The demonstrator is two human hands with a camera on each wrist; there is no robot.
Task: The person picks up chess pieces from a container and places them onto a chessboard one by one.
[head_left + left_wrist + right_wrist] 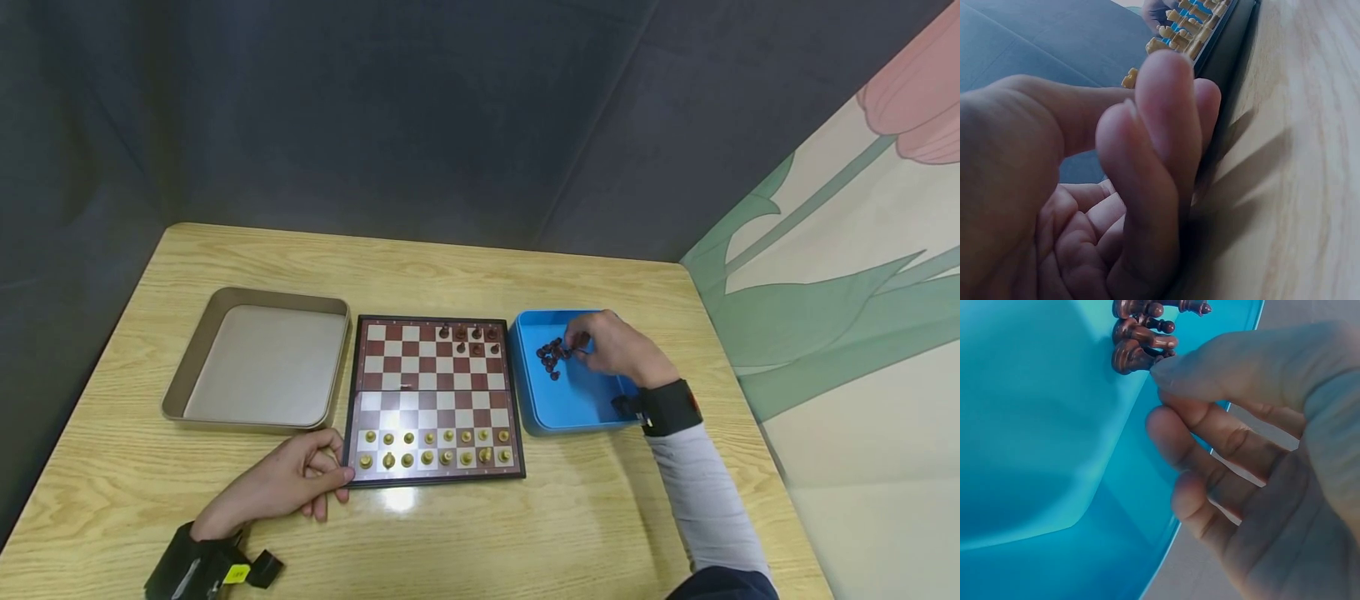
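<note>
A chessboard (431,407) lies on the table with gold chess pieces (427,457) in two rows along its near side. Several dark brown pieces (477,333) stand in its far right corner. My left hand (288,479) grips the board's near left corner, thumb on top and fingers at the side. Inside the blue box (581,404) to the right, my right hand (618,350) reaches down to a small heap of dark pieces (550,354). In the right wrist view, thumb and index finger pinch the top of a dark chess piece (1129,357).
An open beige tin (262,367) stands left of the board. The wooden table (450,542) meets a dark cloth (375,125) at the back. A wall or curtain with a flower pattern (825,275) is at the right.
</note>
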